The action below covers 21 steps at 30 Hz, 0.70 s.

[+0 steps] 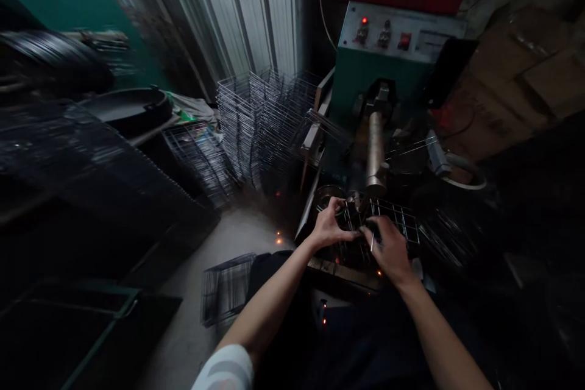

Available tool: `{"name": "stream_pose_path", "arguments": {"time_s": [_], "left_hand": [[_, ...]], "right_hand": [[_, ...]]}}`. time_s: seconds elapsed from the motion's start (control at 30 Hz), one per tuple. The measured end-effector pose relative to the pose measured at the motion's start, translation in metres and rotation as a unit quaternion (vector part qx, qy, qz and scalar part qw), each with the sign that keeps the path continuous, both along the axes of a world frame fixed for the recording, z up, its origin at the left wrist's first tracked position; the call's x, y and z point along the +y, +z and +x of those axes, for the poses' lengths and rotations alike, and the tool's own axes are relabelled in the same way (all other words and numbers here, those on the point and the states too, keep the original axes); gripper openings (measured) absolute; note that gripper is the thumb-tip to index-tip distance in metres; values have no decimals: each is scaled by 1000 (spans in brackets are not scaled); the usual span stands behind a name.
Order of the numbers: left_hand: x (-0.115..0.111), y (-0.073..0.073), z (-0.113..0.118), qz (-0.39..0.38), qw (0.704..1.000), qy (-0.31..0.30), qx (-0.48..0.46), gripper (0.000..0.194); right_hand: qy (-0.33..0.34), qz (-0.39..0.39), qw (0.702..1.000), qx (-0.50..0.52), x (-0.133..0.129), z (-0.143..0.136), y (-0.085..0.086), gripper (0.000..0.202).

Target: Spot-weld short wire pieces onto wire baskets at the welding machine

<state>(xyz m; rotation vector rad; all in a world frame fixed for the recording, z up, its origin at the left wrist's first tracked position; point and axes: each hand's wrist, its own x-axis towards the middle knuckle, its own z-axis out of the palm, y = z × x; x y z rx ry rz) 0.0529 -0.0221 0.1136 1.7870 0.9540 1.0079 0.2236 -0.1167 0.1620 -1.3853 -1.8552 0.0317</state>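
A wire grid (408,225) sits under the metal electrode arm (375,152) of a green spot welder (350,82). My left hand (329,228) grips the near left part of the grid, its thumb and fingers curved round the wires. On the other side, my right hand (388,248) has its fingers bent in and closed on the grid's wires near the electrode tip. Blur and darkness hide the exact fingertip contact. Orange sparks (278,237) fly below and to the left of the hands.
Stacked wire racks (256,122) stand left of the welder. Another wire rack (223,292) is on the floor by my left leg. A black round pan (128,106) lies farther left. Cardboard boxes (493,103) are piled at the right, and a red light glows on the control panel (420,33).
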Motion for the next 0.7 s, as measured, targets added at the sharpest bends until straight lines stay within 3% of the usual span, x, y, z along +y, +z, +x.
{"name": "stream_pose_path", "arguments": {"time_s": [0.17, 0.37, 0.7], "left_hand": [[4, -6, 1, 4, 1000, -8, -9, 84], [3, 1, -1, 38, 999, 2, 19, 80], [-6, 8, 0, 11, 995, 60, 77, 84]], "right_hand": [[-4, -2, 1000, -2, 3, 2, -4, 12], [-21, -8, 1000, 5, 3, 1, -7, 12], [-42, -9, 999, 1, 2, 7, -5, 19]]}}
